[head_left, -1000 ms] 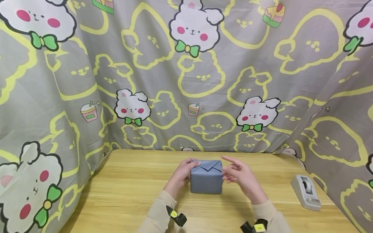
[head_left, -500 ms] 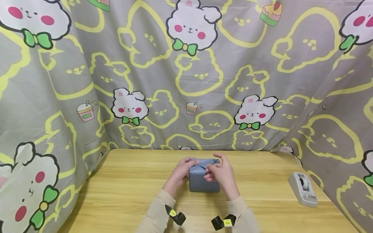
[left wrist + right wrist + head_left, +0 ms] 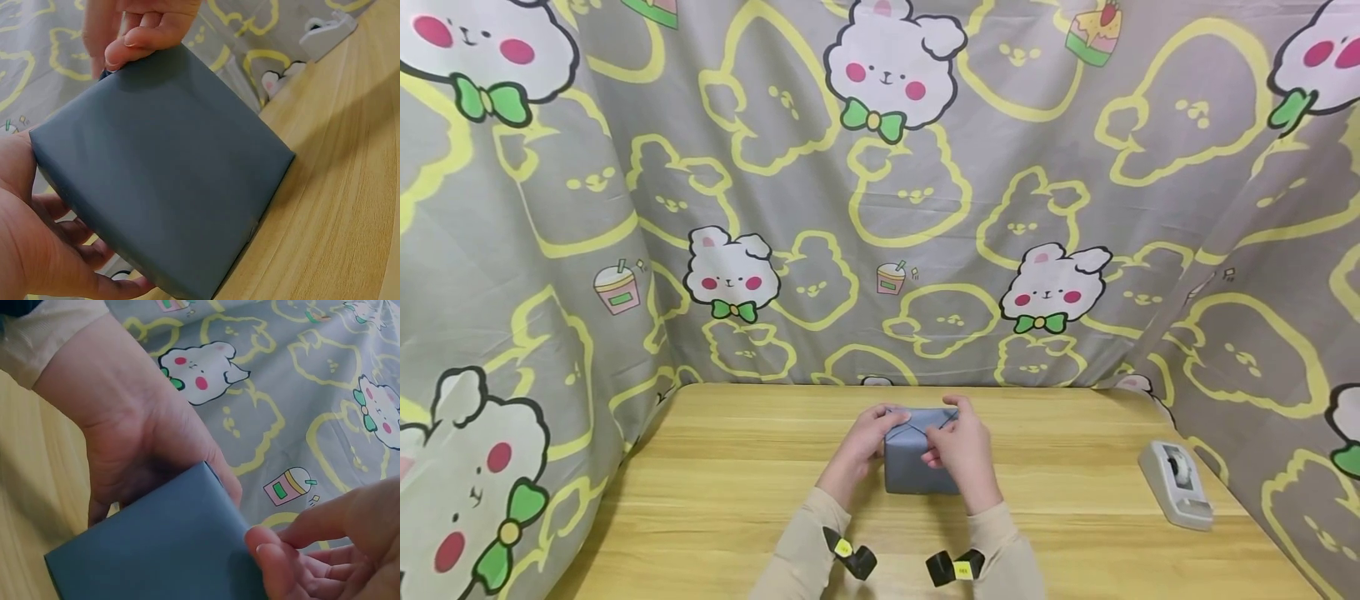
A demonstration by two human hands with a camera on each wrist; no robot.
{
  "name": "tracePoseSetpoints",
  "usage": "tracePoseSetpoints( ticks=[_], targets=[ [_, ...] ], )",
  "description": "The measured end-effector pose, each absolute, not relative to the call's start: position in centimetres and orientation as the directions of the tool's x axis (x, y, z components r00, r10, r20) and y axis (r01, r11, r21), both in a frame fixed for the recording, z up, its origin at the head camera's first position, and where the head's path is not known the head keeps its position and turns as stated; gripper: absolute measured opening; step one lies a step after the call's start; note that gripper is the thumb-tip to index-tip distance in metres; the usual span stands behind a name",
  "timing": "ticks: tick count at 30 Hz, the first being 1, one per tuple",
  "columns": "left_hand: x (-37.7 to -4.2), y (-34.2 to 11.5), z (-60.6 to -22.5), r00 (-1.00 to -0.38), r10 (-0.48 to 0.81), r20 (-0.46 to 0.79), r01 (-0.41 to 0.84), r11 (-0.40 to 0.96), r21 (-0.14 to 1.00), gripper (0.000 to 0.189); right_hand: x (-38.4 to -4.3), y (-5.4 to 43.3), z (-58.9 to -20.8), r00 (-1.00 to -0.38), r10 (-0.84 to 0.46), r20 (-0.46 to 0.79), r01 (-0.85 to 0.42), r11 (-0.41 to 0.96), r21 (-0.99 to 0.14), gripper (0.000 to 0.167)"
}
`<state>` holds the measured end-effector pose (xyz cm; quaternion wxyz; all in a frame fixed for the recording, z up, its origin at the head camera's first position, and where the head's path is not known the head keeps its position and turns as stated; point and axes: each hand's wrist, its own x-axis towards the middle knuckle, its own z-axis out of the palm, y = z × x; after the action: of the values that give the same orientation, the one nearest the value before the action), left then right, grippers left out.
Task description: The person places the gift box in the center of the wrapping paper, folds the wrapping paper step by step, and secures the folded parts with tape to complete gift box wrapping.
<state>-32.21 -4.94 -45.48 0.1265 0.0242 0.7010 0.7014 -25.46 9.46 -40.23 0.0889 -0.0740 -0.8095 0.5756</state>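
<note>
A box wrapped in blue-grey paper (image 3: 913, 467) stands on the table, its folded flap (image 3: 917, 421) on the upper face. The left hand (image 3: 863, 437) grips its left side, thumb on the top edge; in the left wrist view that hand's fingers (image 3: 75, 231) curl beneath and behind the box. The right hand (image 3: 964, 450) is at the flap's right part, thumb and a fingertip brought together at the paper's edge, where they pinch it. In the right wrist view these fingertips (image 3: 265, 547) meet at the box's edge. The spot between them is hidden.
A grey tape dispenser (image 3: 1176, 485) with a roll in it stands on the right part of the wooden table (image 3: 737, 492). A grey curtain (image 3: 820, 200) printed with rabbits encloses the back and both sides. Each sleeve carries a black wrist mount.
My right hand has come in from the right side of the box, leftward onto the flap, and its fingertips have closed together there. My left hand keeps its grip on the box.
</note>
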Motion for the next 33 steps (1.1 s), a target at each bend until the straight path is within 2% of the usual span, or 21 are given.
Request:
tracePoseSetpoints(
  ticks=[8, 16, 19, 22, 24, 26, 30, 33],
  targets=[
    [-32.6, -4.9, -46.0, -0.966, 0.21, -0.152, -0.151, 0.023, 0.988, 0.034, -25.7, 9.2, -39.2, -0.984, 0.176, 0.001, 0.078, 0.441, -0.894, 0.059],
    [-32.6, -5.1, -46.0, -0.962, 0.222, -0.157, -0.154, 0.033, 0.988, 0.035, -26.4, 9.5, -37.5, -0.993, 0.081, -0.083, 0.116, 0.645, -0.755, 0.051],
    [-32.6, -5.1, -46.1, -0.964, 0.215, -0.157, -0.154, 0.032, 0.988, 0.034, -26.3, 9.7, -37.2, -0.993, 0.046, -0.111, 0.112, 0.682, -0.723, 0.051],
    [-32.6, -5.0, -46.1, -0.966, 0.208, -0.151, -0.15, 0.022, 0.988, 0.033, -26.0, 10.2, -37.4, -0.994, 0.027, -0.108, 0.098, 0.667, -0.738, 0.046],
    [-32.4, -4.9, -46.1, -0.967, 0.21, -0.146, -0.148, 0.009, 0.989, 0.033, -25.7, 10.9, -37.8, -0.999, 0.036, -0.028, 0.045, 0.666, -0.744, 0.038],
    [-32.4, -4.7, -46.2, -0.966, 0.216, -0.142, -0.147, -0.009, 0.989, 0.032, -25.4, 11.6, -38.5, -0.991, 0.063, 0.117, -0.044, 0.675, -0.736, 0.029],
    [-32.5, -4.6, -46.2, -0.969, 0.206, -0.135, -0.141, -0.018, 0.99, 0.033, -25.5, 12.8, -40.5, -0.907, 0.065, 0.416, -0.236, 0.739, -0.631, 0.017],
    [-32.6, -4.8, -46.2, -0.971, 0.195, -0.136, -0.14, -0.005, 0.99, 0.034, -26.1, 13.0, -42.1, -0.894, 0.033, 0.446, -0.299, 0.698, -0.651, 0.019]
  ],
)
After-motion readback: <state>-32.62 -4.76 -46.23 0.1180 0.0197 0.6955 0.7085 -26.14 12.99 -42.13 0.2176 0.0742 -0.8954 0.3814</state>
